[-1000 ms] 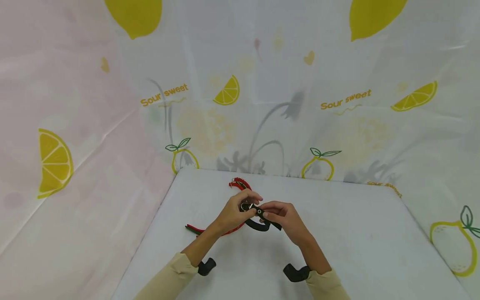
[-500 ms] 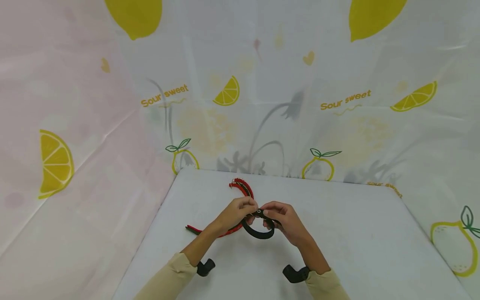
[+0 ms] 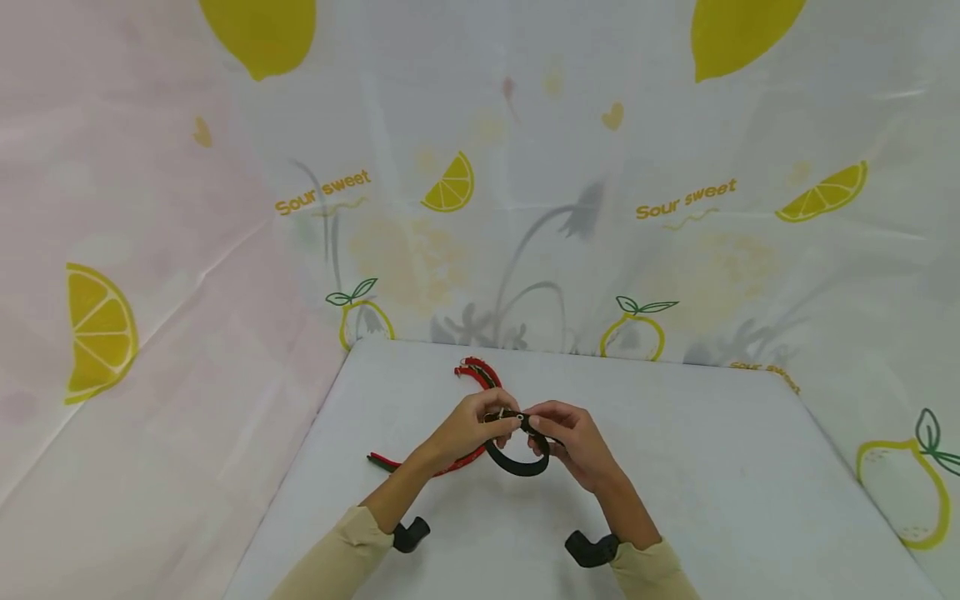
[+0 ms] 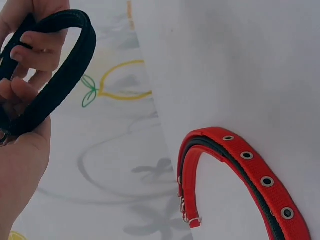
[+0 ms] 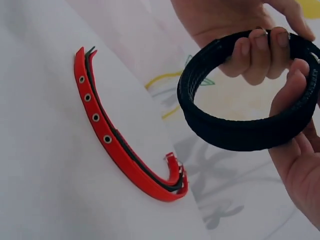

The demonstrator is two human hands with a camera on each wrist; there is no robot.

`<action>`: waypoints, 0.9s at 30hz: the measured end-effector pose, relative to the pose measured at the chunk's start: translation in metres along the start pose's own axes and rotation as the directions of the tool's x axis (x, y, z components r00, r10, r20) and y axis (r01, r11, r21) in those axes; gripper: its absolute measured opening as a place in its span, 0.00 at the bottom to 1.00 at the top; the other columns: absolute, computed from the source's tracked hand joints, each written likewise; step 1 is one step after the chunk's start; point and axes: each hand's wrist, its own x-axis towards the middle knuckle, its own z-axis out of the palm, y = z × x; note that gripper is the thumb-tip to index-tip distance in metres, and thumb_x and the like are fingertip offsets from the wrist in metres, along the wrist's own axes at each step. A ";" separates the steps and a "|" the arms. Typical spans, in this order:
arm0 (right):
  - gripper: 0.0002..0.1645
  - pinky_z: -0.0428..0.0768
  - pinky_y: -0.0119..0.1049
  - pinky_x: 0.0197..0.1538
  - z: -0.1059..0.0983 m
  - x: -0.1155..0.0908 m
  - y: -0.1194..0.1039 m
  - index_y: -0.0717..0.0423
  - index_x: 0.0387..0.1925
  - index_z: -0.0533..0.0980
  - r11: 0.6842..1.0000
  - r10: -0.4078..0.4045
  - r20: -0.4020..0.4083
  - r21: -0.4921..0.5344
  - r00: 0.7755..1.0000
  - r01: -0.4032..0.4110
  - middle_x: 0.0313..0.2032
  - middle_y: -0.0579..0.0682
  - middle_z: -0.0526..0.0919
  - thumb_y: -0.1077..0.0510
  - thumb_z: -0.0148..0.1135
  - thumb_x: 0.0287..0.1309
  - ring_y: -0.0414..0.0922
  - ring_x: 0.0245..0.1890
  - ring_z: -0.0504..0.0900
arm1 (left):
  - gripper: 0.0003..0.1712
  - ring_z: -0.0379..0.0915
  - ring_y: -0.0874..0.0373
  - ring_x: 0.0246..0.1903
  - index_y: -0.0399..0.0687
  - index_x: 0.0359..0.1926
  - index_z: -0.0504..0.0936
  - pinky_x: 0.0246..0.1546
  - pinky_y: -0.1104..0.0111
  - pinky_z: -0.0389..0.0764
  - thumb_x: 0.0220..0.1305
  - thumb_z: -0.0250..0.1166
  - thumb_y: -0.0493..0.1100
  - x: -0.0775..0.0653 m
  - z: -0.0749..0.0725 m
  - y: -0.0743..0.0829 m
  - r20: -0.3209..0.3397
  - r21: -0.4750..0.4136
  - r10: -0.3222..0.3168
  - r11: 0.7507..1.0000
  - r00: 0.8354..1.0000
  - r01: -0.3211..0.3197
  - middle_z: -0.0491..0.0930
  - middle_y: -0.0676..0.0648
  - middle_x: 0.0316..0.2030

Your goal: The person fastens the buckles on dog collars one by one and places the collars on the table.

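Both hands hold a black buckled collar, closed into a loop, above the table. In the head view the collar (image 3: 519,469) hangs below the fingers, a metal eyelet showing on its strap. My left hand (image 3: 474,423) pinches it at the buckle end. My right hand (image 3: 572,437) pinches the strap just right of that eyelet. Seen from the right wrist, the loop (image 5: 240,134) is round and padded; fingers cover much of the buckle. Behind the left hand lie red collars (image 3: 480,368) with a dark one between them, eyelets and small buckles visible in the left wrist view.
A white table (image 3: 720,483) lies under the hands. Behind it and on both sides hangs a pale sheet (image 3: 525,167) printed with lemons. Black curved pieces (image 3: 592,548) sit at both wrists, by the beige sleeves.
The loop has dropped lower and opened rounder beneath the hands. My left hand shifted over the buckle, then its fingers parted a little there. The right hand stays almost still; red collars have not moved.
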 end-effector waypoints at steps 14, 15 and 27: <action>0.10 0.82 0.37 0.34 0.010 0.003 0.011 0.66 0.44 0.79 0.925 -0.359 -0.120 -0.180 0.925 0.336 0.45 0.58 0.82 0.68 0.64 0.59 0.46 0.34 0.80 | 0.20 0.71 0.53 0.26 0.33 0.53 0.66 0.32 0.68 0.76 0.77 0.48 0.48 0.002 0.006 0.000 -0.099 -0.166 0.056 0.984 0.993 -0.072 0.74 0.32 0.36; 0.12 0.82 0.38 0.33 0.013 0.003 0.010 0.67 0.45 0.79 0.902 -0.390 -0.127 -0.252 0.912 0.350 0.45 0.59 0.81 0.68 0.65 0.59 0.46 0.33 0.80 | 0.19 0.70 0.53 0.26 0.33 0.53 0.65 0.31 0.68 0.76 0.77 0.48 0.47 0.002 0.007 0.000 -0.100 -0.168 0.060 0.983 0.993 -0.077 0.75 0.33 0.35; 0.12 0.77 0.30 0.24 0.041 -0.006 -0.018 0.71 0.45 0.81 0.675 -0.569 -0.025 -0.586 0.822 0.449 0.43 0.63 0.76 0.75 0.58 0.60 0.53 0.23 0.79 | 0.17 0.71 0.57 0.25 0.34 0.52 0.62 0.31 0.70 0.76 0.80 0.40 0.46 0.004 0.011 -0.002 -0.086 -0.123 0.081 0.988 0.993 -0.091 0.77 0.40 0.34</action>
